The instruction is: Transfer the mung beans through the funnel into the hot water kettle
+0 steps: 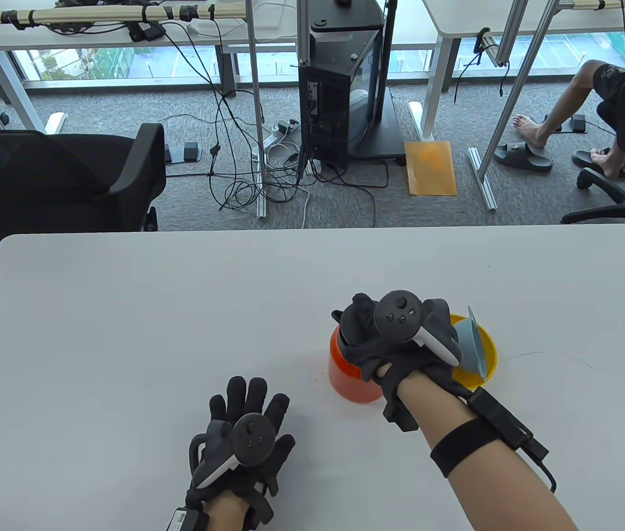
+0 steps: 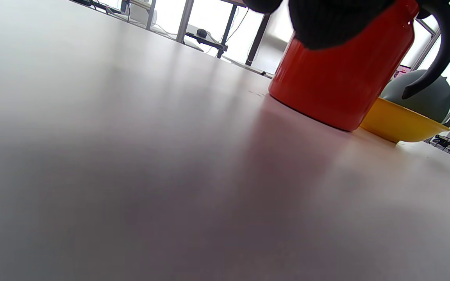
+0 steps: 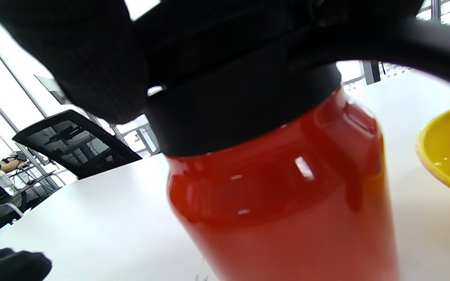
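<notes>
An orange-red kettle with a black lid and a black handle stands upright on the table. My right hand lies over its top and grips the lid. The kettle also shows in the left wrist view and the right wrist view. A yellow bowl touches the kettle's right side. A blue-grey funnel lies tilted in the bowl. My left hand rests flat on the table, fingers spread, to the left of the kettle and nearer to me. No mung beans are visible.
The white table stretches left and behind the kettle. Its far edge is at mid-frame. A black office chair stands beyond the far left corner.
</notes>
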The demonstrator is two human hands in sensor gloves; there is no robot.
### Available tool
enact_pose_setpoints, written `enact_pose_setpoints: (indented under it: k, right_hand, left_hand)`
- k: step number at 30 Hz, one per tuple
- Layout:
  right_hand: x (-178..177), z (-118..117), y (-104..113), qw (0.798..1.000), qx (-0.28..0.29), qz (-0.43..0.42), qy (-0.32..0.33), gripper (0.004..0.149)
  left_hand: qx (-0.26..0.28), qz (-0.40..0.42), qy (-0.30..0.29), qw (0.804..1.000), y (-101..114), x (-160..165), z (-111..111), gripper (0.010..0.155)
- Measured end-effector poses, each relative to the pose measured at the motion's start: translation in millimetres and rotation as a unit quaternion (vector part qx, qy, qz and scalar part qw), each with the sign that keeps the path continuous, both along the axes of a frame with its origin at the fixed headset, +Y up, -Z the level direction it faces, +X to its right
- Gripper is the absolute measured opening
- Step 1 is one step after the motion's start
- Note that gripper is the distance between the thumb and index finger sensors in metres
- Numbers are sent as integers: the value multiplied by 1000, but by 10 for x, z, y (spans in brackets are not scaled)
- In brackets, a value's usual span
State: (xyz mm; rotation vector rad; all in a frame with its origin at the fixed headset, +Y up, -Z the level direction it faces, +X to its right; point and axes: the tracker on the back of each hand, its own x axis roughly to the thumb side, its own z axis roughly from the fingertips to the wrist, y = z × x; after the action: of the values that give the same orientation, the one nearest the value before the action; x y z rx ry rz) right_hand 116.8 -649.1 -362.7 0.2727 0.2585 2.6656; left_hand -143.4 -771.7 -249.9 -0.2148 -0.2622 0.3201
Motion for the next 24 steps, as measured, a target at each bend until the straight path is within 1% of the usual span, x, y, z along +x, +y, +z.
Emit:
enact_pose_setpoints:
  k: [5, 8, 11, 13, 15, 19, 22, 24]
  right_hand:
    - [-16, 24, -24, 1000, 4, 2, -3, 84]
    - [-8, 45, -28, 1000, 1, 7, 14, 88]
    - [59, 71, 52, 999, 0, -24, 28, 93]
    - [124, 103, 133, 999, 8, -40, 35, 94]
    - [228, 173, 247, 997, 26, -64, 43, 93]
    - [430, 326, 363, 994, 57, -83, 50, 89]
    - [585, 461, 349, 993, 71, -81, 57, 89]
    - [707, 568, 269, 994, 65, -58, 67, 88]
  left_hand:
    - [-3, -8, 1, 1000, -2, 1, 1, 76]
    - [-4, -7, 0, 1000, -4, 9, 0, 76]
    - [-5, -8, -1, 1000, -8, 8, 4, 76]
    - [-9, -6, 0, 1000, -14, 6, 3, 76]
    - [-10, -6, 0, 1000, -19, 9, -1, 75]
    - [-11, -7, -3, 1000, -21, 30, 2, 75]
    - [-12, -8, -5, 1000, -25, 39, 5, 75]
    - [-13, -9, -6, 1000, -27, 40, 6, 75]
